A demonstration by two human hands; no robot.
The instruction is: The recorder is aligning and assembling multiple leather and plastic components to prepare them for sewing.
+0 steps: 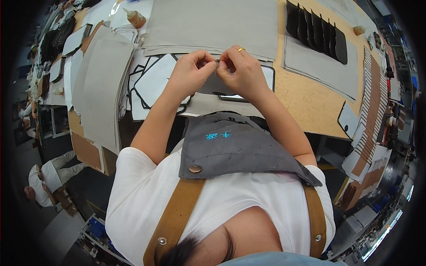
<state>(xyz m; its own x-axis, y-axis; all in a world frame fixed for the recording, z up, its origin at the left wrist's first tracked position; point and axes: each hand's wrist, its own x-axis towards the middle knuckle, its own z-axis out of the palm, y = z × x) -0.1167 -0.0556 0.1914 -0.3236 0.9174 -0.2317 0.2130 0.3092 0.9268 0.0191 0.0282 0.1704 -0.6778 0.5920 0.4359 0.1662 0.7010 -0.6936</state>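
My left hand (190, 72) and my right hand (243, 73) meet over the near side of the table, thumbs and forefingers pinched together. Between them they grip the upper edge of a thin grey flat piece (214, 83), which hangs below the fingertips and has a dark patch at its lower edge. What exactly the fingertips press on is too small to make out. Under and left of my left hand lie several white panels with black edging (155, 82), overlapping one another. Another black-edged white panel (269, 77) shows partly behind my right hand and wrist.
Large grey sheets (213, 24) cover the table's far middle. A row of black pieces (316, 33) stands on grey board at the far right. At left is a tall grey sheet stack (102, 84); behind it, a glue bottle (135, 18). A person (52, 177) is at lower left.
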